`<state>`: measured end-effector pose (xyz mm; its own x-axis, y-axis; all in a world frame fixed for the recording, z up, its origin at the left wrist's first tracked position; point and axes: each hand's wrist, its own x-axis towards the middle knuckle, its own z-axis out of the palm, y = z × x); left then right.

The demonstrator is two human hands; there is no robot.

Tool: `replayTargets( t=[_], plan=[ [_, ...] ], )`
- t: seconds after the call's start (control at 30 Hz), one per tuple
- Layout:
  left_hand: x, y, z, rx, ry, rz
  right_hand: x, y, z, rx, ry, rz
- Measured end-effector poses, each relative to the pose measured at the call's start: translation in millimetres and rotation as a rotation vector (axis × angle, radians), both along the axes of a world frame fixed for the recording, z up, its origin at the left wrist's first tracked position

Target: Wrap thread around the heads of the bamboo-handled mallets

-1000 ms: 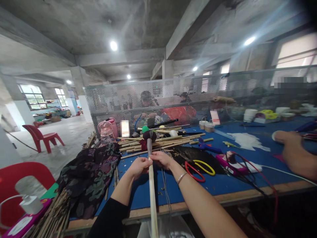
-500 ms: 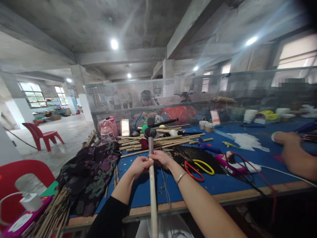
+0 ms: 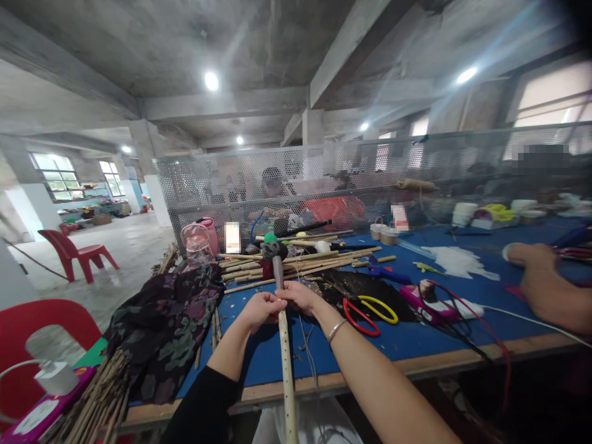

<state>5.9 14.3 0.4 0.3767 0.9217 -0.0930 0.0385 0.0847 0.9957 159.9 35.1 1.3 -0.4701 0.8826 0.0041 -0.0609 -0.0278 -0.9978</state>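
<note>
A pale bamboo flute (image 3: 287, 376) with a row of finger holes runs from the bottom edge up over the blue table. Its upper end has a grey wrapped section (image 3: 277, 271) topped by a dark rounded head (image 3: 272, 249). My left hand (image 3: 263, 310) pinches the flute from the left, just below the grey section. From the right, my right hand (image 3: 298, 296) grips it at nearly the same height, fingertips close to the left ones. Scissors (image 3: 367, 313) with one red and one yellow handle lie right of my right forearm. Thin grey strings (image 3: 309, 351) hang beside the flute.
Bamboo sticks (image 3: 250, 271) lie piled beyond my hands. Dark patterned cloth (image 3: 171, 333) drapes over the table's left side. A purple and white power strip (image 3: 430, 302) with cables lies right. Another person's hand (image 3: 536, 271) rests farther right. A perforated metal screen (image 3: 208, 179) stands behind.
The flute has turned about its length: its plain side faced me before, and now the finger holes show. Its dark head has shifted slightly left. Both hands keep nearly the same place.
</note>
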Motion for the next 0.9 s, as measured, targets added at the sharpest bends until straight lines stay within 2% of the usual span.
replayTargets(
  t=[0.13, 0.2, 0.27, 0.4, 0.47, 0.57, 0.73, 0.8, 0.9],
  plan=[
    [-3, -4, 9.4, -0.036, -0.173, -0.186, 4, -1, 2.6, -0.018, 0.134, 0.092],
    [-3, -4, 10.6, -0.071, -0.227, -0.245, 4, 1, 1.3, 0.005, 0.162, 0.096],
    [-2, -3, 7.5, -0.093, -0.198, -0.191, 3, 3, -1.6, 0.029, 0.121, 0.052],
    [2, 2, -3.8, -0.064, -0.043, 0.011, 1, 5, -6.0, 0.032, 0.026, -0.026],
    [2, 4, -6.1, -0.034, -0.009, 0.043, 1, 5, -5.4, 0.028, 0.032, -0.024],
    [1, 2, -1.4, -0.012, -0.044, 0.024, 2, 2, -1.5, 0.007, 0.051, 0.01],
    [-2, -9, 14.1, -0.108, -0.207, -0.259, 3, -4, 4.4, -0.07, 0.138, 0.086],
    [-1, -10, 14.3, -0.129, -0.19, -0.245, 2, -4, 3.3, -0.059, 0.128, 0.055],
    [2, -6, 6.3, -0.112, -0.071, -0.092, 0, 0, -1.2, -0.046, 0.034, -0.024]
  ],
)
